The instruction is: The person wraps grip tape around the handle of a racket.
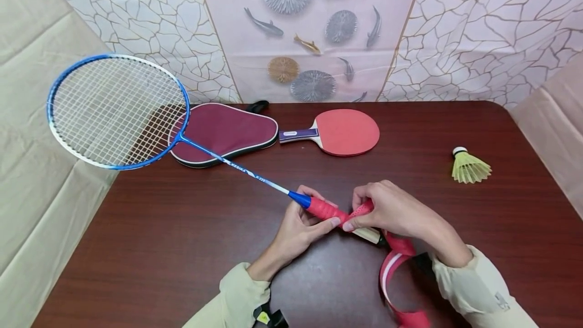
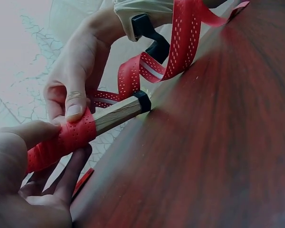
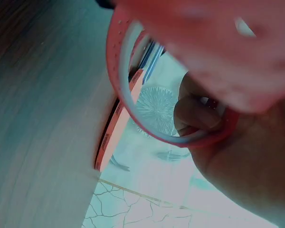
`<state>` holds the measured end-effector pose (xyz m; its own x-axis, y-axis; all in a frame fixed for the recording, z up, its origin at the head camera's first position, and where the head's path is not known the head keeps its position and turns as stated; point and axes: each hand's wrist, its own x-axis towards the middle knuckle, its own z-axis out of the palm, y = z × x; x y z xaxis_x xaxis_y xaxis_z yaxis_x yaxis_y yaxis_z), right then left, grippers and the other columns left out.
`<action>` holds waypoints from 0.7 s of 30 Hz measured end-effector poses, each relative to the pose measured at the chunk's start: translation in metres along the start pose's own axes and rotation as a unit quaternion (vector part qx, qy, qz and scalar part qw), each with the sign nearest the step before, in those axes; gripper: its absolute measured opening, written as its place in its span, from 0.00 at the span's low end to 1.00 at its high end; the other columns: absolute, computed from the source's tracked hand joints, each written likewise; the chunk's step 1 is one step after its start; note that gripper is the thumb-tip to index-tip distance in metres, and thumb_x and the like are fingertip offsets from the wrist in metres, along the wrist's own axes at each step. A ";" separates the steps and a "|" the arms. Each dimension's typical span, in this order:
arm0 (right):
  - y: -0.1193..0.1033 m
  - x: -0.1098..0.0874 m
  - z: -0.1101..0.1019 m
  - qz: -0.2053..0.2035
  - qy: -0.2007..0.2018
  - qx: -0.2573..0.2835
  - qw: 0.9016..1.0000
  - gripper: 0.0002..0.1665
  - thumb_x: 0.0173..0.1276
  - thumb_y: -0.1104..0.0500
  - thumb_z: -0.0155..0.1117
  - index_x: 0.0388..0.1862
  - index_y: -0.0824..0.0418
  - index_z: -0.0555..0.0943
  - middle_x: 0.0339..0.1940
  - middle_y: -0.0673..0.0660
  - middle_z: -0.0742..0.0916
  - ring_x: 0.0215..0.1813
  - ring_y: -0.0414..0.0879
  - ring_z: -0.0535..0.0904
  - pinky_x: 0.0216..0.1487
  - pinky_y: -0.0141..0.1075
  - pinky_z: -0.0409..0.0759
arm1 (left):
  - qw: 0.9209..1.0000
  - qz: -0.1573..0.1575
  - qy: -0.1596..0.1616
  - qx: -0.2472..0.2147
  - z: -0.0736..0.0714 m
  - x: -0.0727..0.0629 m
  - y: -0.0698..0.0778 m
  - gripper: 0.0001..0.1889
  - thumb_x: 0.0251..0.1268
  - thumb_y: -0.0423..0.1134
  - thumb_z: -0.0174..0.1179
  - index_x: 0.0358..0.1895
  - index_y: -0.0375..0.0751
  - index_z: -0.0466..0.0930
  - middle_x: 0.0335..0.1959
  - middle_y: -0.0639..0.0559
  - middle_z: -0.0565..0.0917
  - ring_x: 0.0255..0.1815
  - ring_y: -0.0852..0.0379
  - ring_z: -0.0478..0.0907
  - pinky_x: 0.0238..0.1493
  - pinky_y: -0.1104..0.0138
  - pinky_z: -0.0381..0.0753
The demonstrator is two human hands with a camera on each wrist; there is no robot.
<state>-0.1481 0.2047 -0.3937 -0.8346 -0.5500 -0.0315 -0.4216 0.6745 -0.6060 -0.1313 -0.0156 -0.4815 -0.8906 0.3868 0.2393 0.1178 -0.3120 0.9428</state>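
A blue and white badminton racket [image 1: 257, 177] slants across the head view, its strung head up at the left. Red perforated grip tape [image 2: 66, 137] is wound round the upper handle; bare wood [image 2: 118, 115] with a black end shows below it. My left hand [image 1: 298, 229] holds the wrapped part between thumb and fingers. With thumb and fingers my right hand [image 1: 391, 211] pinches the tape at the edge of the winding, thumb against the handle. The loose tape, with a white strip on its back, curls down to the table by my right wrist.
Behind the racket lie a maroon paddle case [image 1: 227, 133] and a red table tennis paddle [image 1: 348, 133]. A yellow shuttlecock [image 1: 470, 166] rests on the brown table [image 1: 159, 267] at the right. Patterned cloth [image 1: 309, 29] hangs along the back edge.
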 end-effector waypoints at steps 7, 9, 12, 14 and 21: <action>-0.003 -0.004 -0.011 -0.031 0.069 -0.035 0.997 0.12 0.54 0.56 0.80 0.26 0.45 0.82 0.24 0.40 0.79 0.29 0.38 0.73 0.28 0.32 0.74 | 1.000 0.007 0.015 -0.006 0.001 0.002 -0.001 0.24 0.58 0.24 0.68 0.51 0.34 0.63 0.48 0.29 0.81 0.47 0.42 0.83 0.51 0.55 0.80; -0.002 -0.002 -0.010 -0.034 0.086 -0.055 0.994 0.12 0.53 0.56 0.80 0.27 0.46 0.82 0.25 0.39 0.79 0.31 0.38 0.72 0.29 0.33 0.73 | 1.000 0.005 0.017 -0.006 0.000 0.002 -0.001 0.24 0.57 0.24 0.68 0.51 0.35 0.63 0.48 0.32 0.82 0.48 0.42 0.83 0.52 0.55 0.80; 0.001 0.001 -0.007 -0.028 0.088 -0.058 0.994 0.11 0.53 0.56 0.80 0.27 0.47 0.83 0.25 0.41 0.79 0.32 0.39 0.71 0.29 0.34 0.72 | 1.000 0.006 0.018 -0.007 0.000 0.002 0.000 0.24 0.57 0.23 0.68 0.51 0.35 0.63 0.48 0.34 0.82 0.49 0.41 0.82 0.52 0.55 0.80; 0.003 0.002 -0.005 -0.019 0.088 -0.052 0.995 0.11 0.53 0.56 0.80 0.27 0.47 0.83 0.25 0.42 0.78 0.31 0.40 0.71 0.28 0.34 0.72 | 1.000 0.010 0.017 -0.013 0.001 0.001 0.000 0.24 0.57 0.23 0.67 0.52 0.34 0.63 0.48 0.33 0.82 0.49 0.41 0.82 0.52 0.56 0.80; 0.006 0.005 0.002 -0.018 0.076 -0.046 0.996 0.12 0.53 0.57 0.80 0.26 0.47 0.82 0.26 0.42 0.78 0.31 0.40 0.71 0.29 0.34 0.72 | 0.999 0.021 0.005 -0.033 0.001 0.001 0.000 0.23 0.58 0.22 0.66 0.52 0.31 0.63 0.48 0.30 0.82 0.50 0.40 0.81 0.52 0.59 0.80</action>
<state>-0.1543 0.2052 -0.3990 -0.8591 -0.4990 0.1137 -0.4773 0.7012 -0.5296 -0.1317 -0.0147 -0.4810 -0.8900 0.3637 0.2749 0.1252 -0.3848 0.9145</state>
